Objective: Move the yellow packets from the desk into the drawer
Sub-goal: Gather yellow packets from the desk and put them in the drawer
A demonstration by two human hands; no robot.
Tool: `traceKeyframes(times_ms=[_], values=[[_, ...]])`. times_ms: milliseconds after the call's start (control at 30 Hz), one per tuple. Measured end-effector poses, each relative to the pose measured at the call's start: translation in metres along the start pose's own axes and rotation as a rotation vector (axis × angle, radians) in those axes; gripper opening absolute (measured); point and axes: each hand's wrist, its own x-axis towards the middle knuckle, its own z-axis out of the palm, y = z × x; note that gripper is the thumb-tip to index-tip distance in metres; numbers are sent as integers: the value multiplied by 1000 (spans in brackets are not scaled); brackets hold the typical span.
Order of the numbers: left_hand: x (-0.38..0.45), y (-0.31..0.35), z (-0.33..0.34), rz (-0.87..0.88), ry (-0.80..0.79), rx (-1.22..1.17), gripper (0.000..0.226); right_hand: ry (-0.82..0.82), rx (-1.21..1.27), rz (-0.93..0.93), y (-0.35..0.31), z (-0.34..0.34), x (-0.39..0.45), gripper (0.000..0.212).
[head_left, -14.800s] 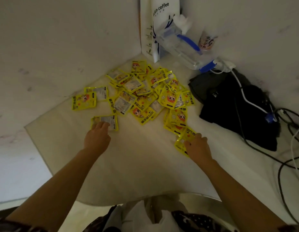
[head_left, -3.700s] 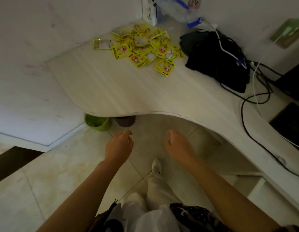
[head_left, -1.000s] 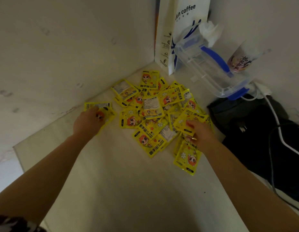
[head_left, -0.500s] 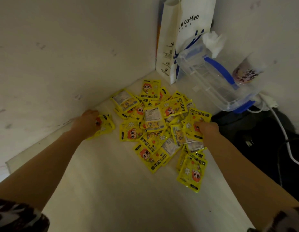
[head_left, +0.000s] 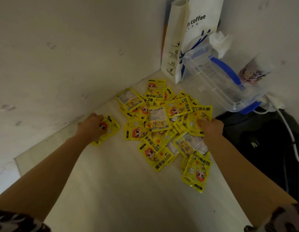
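Near tabletop (head_left: 112, 190): pale, matt, faintly grained; bare and open on the viewer's side of the packet heap, between the two forearms.
Tabletop edge: the left corner ends short of the heap, against the wall.
Packet heap (head_left: 163, 129): flat, glossy yellow packets with a red-haired cartoon face, some turned to a white printed back; they overlap loosely in the corner, all on the tabletop.
Lone packet (head_left: 110, 129): lies just left of the heap, apart from it, close to the left wall.
Left hand (head_left: 91, 125): palm down on the lone packet, grip curled over its near end; whether it is pinched I cannot tell.
Right hand (head_left: 211, 127): on the heap's right edge, fingers buried among packets; grip hidden.
Right of heap: dark, soft bag (head_left: 262, 139) crossed by a white cable (head_left: 291, 136), touching the heap's side.
Behind heap: clear plastic box (head_left: 217, 81) with blue clips, tilted; upright white paper bag (head_left: 187, 39); printed cup (head_left: 254, 72).
Walls: meet in a corner behind the heap.
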Motion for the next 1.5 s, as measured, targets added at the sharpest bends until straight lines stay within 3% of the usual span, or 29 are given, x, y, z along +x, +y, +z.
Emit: traceKeyframes(times_ms=[167, 333, 533, 867, 967, 1100, 1167, 1233, 1500], values=[[-17, 4, -3, 14, 13, -80, 33, -41, 83, 74, -1, -6, -4, 34], [-32, 10, -9, -72, 44, -248, 30, -51, 141, 116, 7, -19, -8, 16], [-43, 30, -22, -166, 94, -745, 38, -88, 212, 142, 26, -42, -21, 14], [-34, 116, -7, -207, -3, -1177, 30, -217, 230, 257, 58, -53, -40, 8], [-30, 138, 2, -251, -40, -1248, 33, -240, 210, 262, 62, -49, -43, 20], [-23, 161, 12, -303, -51, -1294, 29, -246, 173, 210, 60, -42, -46, 8], [-19, 167, 18, -335, -48, -1309, 28, -241, 157, 202, 58, -37, -45, 24], [-13, 168, 25, -362, -45, -1311, 38, -240, 136, 208, 57, -31, -43, 36], [-2, 161, 49, -352, -10, -1241, 79, -225, 149, 153, 53, -11, -42, 31]])
